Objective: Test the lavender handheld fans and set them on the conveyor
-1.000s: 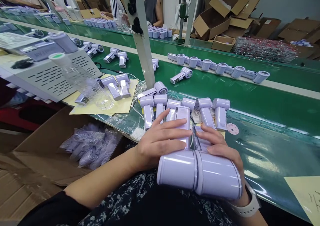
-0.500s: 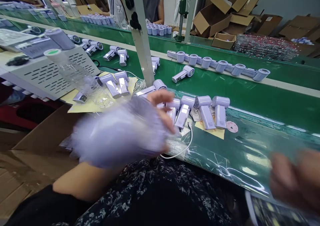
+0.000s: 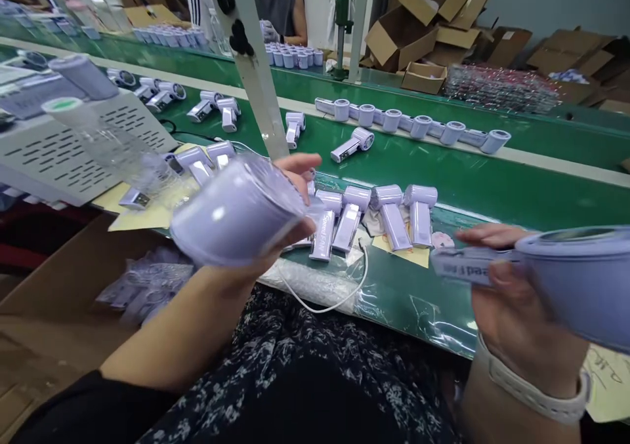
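Note:
A lilac handheld fan is in my left hand, its round head toward the left and its handle partly hidden by my fingers. At the right, my right hand grips a second lilac fan by its lettered handle, the big head reaching the frame's edge. Between the hands, several lilac fans lie side by side on the green bench, near a white cable. One more fan rests on the green belt beyond.
A slanted metal post rises behind my left hand. Left are a vented metal box, clear plastic bottles and a carton of clear plastic pieces. Fans line the belt; people sit across it.
My right hand has come further into view from the right, now visibly with a fan. The fan in my left hand has turned and is less blurred. The whole view has shifted slightly.

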A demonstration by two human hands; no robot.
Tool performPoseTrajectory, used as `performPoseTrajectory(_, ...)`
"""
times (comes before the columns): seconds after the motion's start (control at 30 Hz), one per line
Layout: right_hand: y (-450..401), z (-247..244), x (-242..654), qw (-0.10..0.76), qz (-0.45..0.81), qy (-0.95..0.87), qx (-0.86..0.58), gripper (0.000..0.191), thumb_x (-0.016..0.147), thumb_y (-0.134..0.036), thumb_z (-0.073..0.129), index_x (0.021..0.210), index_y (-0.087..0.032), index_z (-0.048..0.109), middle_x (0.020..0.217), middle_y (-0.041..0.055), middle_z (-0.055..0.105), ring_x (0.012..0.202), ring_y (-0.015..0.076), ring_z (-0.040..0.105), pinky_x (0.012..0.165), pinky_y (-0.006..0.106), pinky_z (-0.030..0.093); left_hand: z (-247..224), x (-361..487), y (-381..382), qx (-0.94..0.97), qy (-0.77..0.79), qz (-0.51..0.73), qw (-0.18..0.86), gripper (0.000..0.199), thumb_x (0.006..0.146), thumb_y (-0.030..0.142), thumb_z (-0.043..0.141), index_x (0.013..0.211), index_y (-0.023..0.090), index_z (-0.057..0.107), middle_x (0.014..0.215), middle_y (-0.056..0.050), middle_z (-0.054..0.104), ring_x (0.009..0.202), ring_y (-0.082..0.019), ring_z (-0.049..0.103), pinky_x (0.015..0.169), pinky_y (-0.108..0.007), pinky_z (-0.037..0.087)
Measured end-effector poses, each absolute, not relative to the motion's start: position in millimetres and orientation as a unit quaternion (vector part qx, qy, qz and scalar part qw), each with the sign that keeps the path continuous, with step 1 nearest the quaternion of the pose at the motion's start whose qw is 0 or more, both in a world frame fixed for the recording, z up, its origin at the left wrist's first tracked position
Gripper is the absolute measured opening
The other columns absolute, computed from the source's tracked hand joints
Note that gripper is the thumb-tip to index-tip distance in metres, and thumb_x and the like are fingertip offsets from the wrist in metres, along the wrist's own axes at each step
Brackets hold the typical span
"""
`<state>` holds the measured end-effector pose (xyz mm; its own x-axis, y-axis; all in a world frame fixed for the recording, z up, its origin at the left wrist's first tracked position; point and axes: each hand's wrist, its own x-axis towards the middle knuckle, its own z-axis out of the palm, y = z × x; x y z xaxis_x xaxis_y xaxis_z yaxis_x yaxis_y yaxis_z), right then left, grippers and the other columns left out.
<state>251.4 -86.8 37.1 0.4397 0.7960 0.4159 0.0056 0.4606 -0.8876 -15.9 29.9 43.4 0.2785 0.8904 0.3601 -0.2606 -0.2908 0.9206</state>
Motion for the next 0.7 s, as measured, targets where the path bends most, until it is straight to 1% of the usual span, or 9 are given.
performPoseTrajectory(0.1, -83.2, 26.9, 244.3, 0.687, 0.427, -0.388, -0.44, 0.05, 0.067, -0.051, 0.095, 0.102, -0.021, 0.075, 0.088, 0.0017, 0.063, 0.079, 0.0189, 0.067, 0.071, 0.036, 0.064, 38.0, -11.2, 25.1, 0.492, 0.243, 0.502, 0.668, 0.042, 0.07, 0.049, 0.091, 0.087, 0.02, 0.066, 0.103, -0.003, 0.071, 0.089, -0.018, 0.072, 0.085, -0.036, 0.064)
performPoseTrajectory(0.17, -78.1, 14.7, 233.9, 0.669, 0.481, -0.333, -0.459, 0.058, 0.063, -0.058, 0.095, 0.102, -0.02, 0.074, 0.079, 0.0009, 0.065, 0.068, 0.0175, 0.067, 0.061, 0.033, 0.064, 29.4, -4.9, 19.3, 0.412, 0.265, 0.44, 0.753, 0.045, 0.075, 0.055, 0.087, 0.094, 0.018, 0.068, 0.082, -0.001, 0.071, 0.068, -0.014, 0.069, 0.068, -0.028, 0.062)
performPoseTrajectory(0.27, -70.4, -4.0, 212.5, 0.644, 0.526, -0.235, -0.503, 0.055, 0.067, -0.063, 0.091, 0.091, -0.018, 0.07, 0.075, 0.0028, 0.07, 0.061, 0.0185, 0.069, 0.059, 0.034, 0.065, 17.9, 7.7, 7.3, 0.336, 0.317, 0.348, 0.816, 0.054, 0.081, 0.065, 0.075, 0.093, 0.012, 0.07, 0.068, -0.006, 0.071, 0.058, -0.015, 0.069, 0.057, -0.025, 0.059)
performPoseTrajectory(0.3, -68.5, -8.6, 205.4, 0.636, 0.542, -0.209, -0.507, 0.053, 0.071, -0.062, 0.089, 0.093, -0.018, 0.069, 0.076, 0.0036, 0.071, 0.063, 0.0193, 0.07, 0.061, 0.036, 0.065, 15.7, 12.3, 3.3, 0.316, 0.329, 0.334, 0.825, 0.055, 0.083, 0.065, 0.073, 0.093, 0.012, 0.07, 0.067, -0.007, 0.072, 0.057, -0.016, 0.069, 0.056, -0.024, 0.058)
performPoseTrajectory(0.37, -66.3, -14.3, 193.3, 0.617, 0.581, -0.178, -0.5, 0.051, 0.079, -0.056, 0.084, 0.111, -0.02, 0.068, 0.086, 0.0048, 0.074, 0.071, 0.0219, 0.072, 0.069, 0.04, 0.066, 14.2, 20.8, -3.5, 0.29, 0.333, 0.329, 0.835, 0.052, 0.083, 0.063, 0.074, 0.093, 0.012, 0.069, 0.069, -0.007, 0.073, 0.057, -0.015, 0.069, 0.058, -0.026, 0.059)
performPoseTrajectory(0.43, -66.2, -16.1, 184.5, 0.597, 0.61, -0.184, -0.488, 0.058, 0.085, -0.053, 0.078, 0.132, -0.024, 0.062, 0.099, 0.0064, 0.076, 0.084, 0.0257, 0.074, 0.079, 0.046, 0.066, 14.5, 27.5, -8.4, 0.294, 0.32, 0.347, 0.831, 0.053, 0.079, 0.063, 0.078, 0.097, 0.014, 0.069, 0.076, -0.007, 0.075, 0.063, -0.018, 0.071, 0.063, -0.03, 0.061)
performPoseTrajectory(0.53, -68.8, -17.0, 174.6, 0.592, 0.615, -0.244, -0.46, 0.073, 0.092, -0.053, 0.069, 0.156, -0.031, 0.043, 0.132, 0.0087, 0.069, 0.117, 0.0303, 0.069, 0.101, 0.052, 0.059, 11.1, 35.1, -14.6, 0.354, 0.298, 0.406, 0.788, 0.065, 0.078, 0.068, 0.077, 0.116, 0.016, 0.067, 0.101, -0.012, 0.078, 0.09, -0.026, 0.075, 0.083, -0.039, 0.063)
performPoseTrajectory(0.6, -70.9, -18.6, 169.1, 0.597, 0.601, -0.305, -0.435, 0.09, 0.09, -0.057, 0.071, 0.164, -0.035, 0.026, 0.155, 0.0088, 0.054, 0.138, 0.0311, 0.056, 0.114, 0.053, 0.049, 3.9, 40.6, -20.3, 0.416, 0.295, 0.45, 0.733, 0.074, 0.083, 0.074, 0.067, 0.131, 0.018, 0.061, 0.121, -0.015, 0.074, 0.113, -0.032, 0.07, 0.1, -0.045, 0.057)
performPoseTrajectory(0.7, -72.4, -19.2, 167.6, 0.565, 0.55, -0.41, -0.459, 0.125, 0.076, -0.066, 0.082, 0.168, -0.029, 0.005, 0.164, 0.0147, 0.042, 0.147, 0.0347, 0.047, 0.12, 0.055, 0.041, -10.1, 50.7, -30.3, 0.519, 0.289, 0.483, 0.643, 0.084, 0.09, 0.08, 0.049, 0.15, 0.02, 0.046, 0.145, -0.016, 0.061, 0.14, -0.035, 0.053, 0.122, -0.049, 0.039)
